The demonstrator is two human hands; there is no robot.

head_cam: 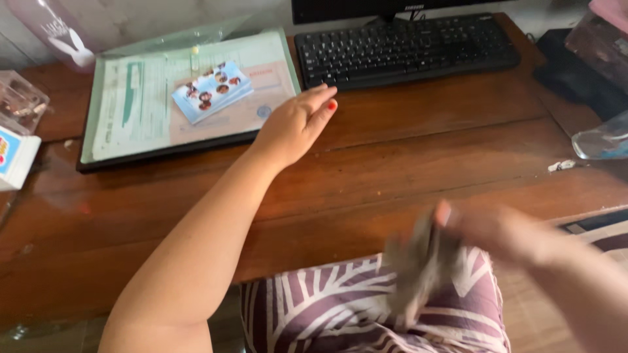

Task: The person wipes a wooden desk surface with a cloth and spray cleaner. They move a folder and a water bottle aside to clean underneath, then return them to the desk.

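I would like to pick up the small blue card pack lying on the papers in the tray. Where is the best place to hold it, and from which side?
Probably best by its two long edges, pinched from above. The blue card pack lies flat and slanted on the papers in the document tray, so no edge overhangs. The left hand rests just right of the tray, nearest the pack's right end, so come from that side. The right hand holds a blurred grey cloth.

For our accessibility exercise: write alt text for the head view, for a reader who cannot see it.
A person's left hand reaches across a wooden desk toward a document folder, while the blurred right hand holds a grey cloth over the lap. A black keyboard sits behind.
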